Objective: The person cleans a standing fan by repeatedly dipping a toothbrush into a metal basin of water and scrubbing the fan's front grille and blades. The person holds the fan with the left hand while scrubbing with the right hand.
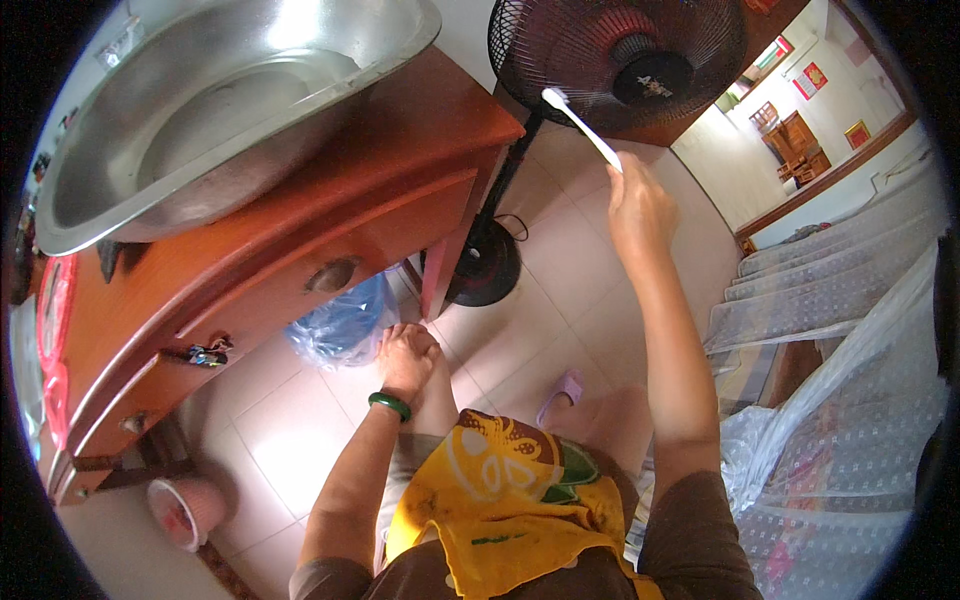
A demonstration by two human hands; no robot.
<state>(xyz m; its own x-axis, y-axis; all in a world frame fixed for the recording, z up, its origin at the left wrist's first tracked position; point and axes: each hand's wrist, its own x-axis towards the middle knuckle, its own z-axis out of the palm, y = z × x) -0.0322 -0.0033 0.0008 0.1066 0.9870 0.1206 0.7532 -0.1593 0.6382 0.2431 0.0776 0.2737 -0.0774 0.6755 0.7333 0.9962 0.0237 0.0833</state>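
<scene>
My right hand [643, 206] is raised on a stretched arm and grips a white toothbrush [590, 134] by the end of its handle. The brush head points up and left, and in the picture it overlaps the cage of a black pedestal fan [690, 45]. My left hand [409, 361] lies over my knee and holds nothing; a dark green bangle [390, 406] circles that wrist. A yellow cloth [517, 517] with a fruit print covers my lap. To the left, a stainless steel basin [225, 187] sits on a reddish wooden desk [420, 120].
Below the desk are a blue bucket with clear plastic [349, 319] and a pink basket [191, 510]. The fan's round base [487, 274] stands on the tiled floor by the desk leg. A purple slipper [561, 396] lies ahead. White netting [847, 420] hangs over a bed at right.
</scene>
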